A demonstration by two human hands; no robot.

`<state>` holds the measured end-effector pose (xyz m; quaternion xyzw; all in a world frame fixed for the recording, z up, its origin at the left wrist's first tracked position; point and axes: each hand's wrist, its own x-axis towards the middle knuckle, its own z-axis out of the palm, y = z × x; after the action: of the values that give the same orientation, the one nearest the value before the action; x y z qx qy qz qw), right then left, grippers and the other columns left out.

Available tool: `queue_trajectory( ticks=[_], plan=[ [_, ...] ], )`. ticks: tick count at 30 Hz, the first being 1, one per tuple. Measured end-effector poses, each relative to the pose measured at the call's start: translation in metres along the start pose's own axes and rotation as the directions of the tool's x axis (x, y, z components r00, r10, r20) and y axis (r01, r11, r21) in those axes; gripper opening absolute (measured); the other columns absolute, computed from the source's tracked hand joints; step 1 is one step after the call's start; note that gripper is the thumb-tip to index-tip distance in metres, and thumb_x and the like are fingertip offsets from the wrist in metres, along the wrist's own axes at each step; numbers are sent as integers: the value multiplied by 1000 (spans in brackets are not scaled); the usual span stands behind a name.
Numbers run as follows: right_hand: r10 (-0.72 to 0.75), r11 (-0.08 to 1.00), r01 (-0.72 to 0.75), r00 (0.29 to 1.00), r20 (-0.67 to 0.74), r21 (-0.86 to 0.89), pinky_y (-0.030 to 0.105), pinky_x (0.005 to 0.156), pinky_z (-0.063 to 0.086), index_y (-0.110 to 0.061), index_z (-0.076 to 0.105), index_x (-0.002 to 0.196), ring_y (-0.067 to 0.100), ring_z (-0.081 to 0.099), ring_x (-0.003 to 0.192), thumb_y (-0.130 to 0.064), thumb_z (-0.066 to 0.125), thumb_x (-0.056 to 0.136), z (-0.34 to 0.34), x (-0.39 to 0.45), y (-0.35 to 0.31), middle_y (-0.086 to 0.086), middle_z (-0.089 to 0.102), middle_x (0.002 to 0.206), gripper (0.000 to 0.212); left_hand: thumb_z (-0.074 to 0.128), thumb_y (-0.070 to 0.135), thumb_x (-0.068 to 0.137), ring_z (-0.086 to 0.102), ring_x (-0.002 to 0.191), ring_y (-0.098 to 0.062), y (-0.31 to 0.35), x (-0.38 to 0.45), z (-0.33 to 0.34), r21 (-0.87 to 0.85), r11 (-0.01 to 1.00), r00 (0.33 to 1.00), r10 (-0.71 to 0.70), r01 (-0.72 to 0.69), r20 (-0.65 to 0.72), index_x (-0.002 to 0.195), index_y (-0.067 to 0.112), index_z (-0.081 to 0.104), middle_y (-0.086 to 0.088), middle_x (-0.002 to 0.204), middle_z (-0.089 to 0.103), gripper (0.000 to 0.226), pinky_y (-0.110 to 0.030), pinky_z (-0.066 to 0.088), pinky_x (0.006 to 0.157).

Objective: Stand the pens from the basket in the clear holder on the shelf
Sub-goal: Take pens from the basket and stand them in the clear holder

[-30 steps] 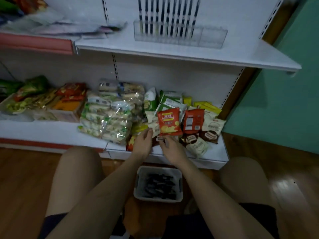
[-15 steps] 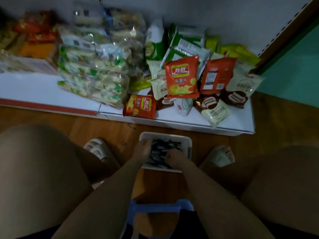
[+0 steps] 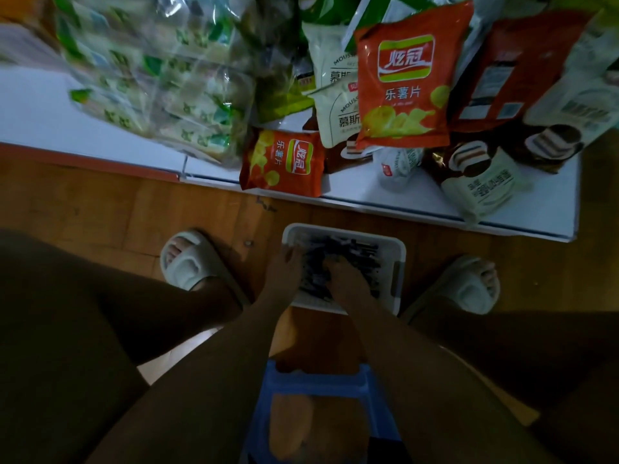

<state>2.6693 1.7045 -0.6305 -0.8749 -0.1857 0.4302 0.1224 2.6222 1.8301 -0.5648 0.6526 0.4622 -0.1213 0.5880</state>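
A white basket (image 3: 399, 262) stands on the wooden floor between my feet, holding several dark pens (image 3: 360, 254). Both my hands are down inside it. My left hand (image 3: 284, 267) lies on the pile at the basket's left side with its fingers curled onto the pens. My right hand (image 3: 341, 276) is pressed into the middle of the pile, fingertips buried among them. The dim light hides whether either hand has closed on a pen. The clear holder and the upper shelf are out of view.
The low white shelf (image 3: 418, 199) runs just beyond the basket, piled with snack bags, among them an orange chip bag (image 3: 283, 162) at its front edge. My slippered feet (image 3: 189, 262) (image 3: 469, 286) flank the basket. A blue stool (image 3: 321, 386) is under me.
My view has tipped down from the shelves to the floor. Both hands dropped from the shelf edge into the basket and are now deeper among the pens.
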Motion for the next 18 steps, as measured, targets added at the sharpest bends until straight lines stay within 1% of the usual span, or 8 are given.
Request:
queue_trajectory(
  ticks=[3,6,8,10,12,13,15,18],
  plan=[
    [-30,993,34,999,31,-112,38,93,49,-10,45,138,29,57,112,-7,46,98,-3,4,-2,14,53,131,39,42,23,103,48,63,-10,-1,-2,1,35,999,1000,15,-15,7,80,13,53,-1,71,49,27,-11,38,50],
    [-61,993,60,998,-11,-105,38,92,50,-10,46,137,28,59,108,-9,46,100,-10,-3,-4,14,57,126,37,40,24,102,56,79,-15,3,-3,1,44,999,1000,10,-11,15,98,6,60,-7,89,58,27,-23,44,62],
    [-67,997,64,996,-59,-52,37,79,51,-9,44,134,28,61,97,-13,47,100,-14,-9,-4,14,61,114,35,40,27,102,60,88,-19,7,-5,1,33,999,1000,7,-7,26,102,8,63,-7,96,62,30,-32,50,73],
    [-83,996,87,992,-96,32,38,72,51,-8,45,128,29,62,87,-17,47,100,-25,-16,-7,15,64,104,30,40,31,102,59,83,-16,11,-8,0,62,998,1000,25,-26,14,101,9,65,-3,92,62,34,-24,49,68],
    [-94,985,113,986,-140,132,39,71,50,-10,49,116,24,58,79,-18,47,100,-41,-24,-11,12,63,96,18,39,29,102,53,73,-9,18,-12,-2,125,989,997,75,-73,-7,102,5,65,-5,90,60,36,-9,38,54],
    [-96,976,127,981,-171,178,36,68,47,-11,50,106,19,54,74,-19,45,101,-50,-29,-14,7,60,87,10,39,27,102,49,70,-6,22,-16,-4,137,987,996,88,-87,-5,103,3,65,-7,92,60,35,-8,36,51],
    [-81,954,141,971,-226,263,32,60,40,-14,47,96,17,49,66,-21,40,103,-66,-42,-20,1,51,74,12,39,25,102,50,72,-5,32,-24,-6,157,979,991,132,-131,6,106,4,66,-8,97,62,35,-12,36,53],
    [-51,916,162,954,-296,366,36,64,43,-10,49,97,24,55,74,-23,40,102,-85,-60,-26,11,58,83,17,40,28,101,57,88,-15,49,-35,-9,130,966,975,223,-222,7,102,10,66,-5,100,65,31,-27,40,71]
  ],
)
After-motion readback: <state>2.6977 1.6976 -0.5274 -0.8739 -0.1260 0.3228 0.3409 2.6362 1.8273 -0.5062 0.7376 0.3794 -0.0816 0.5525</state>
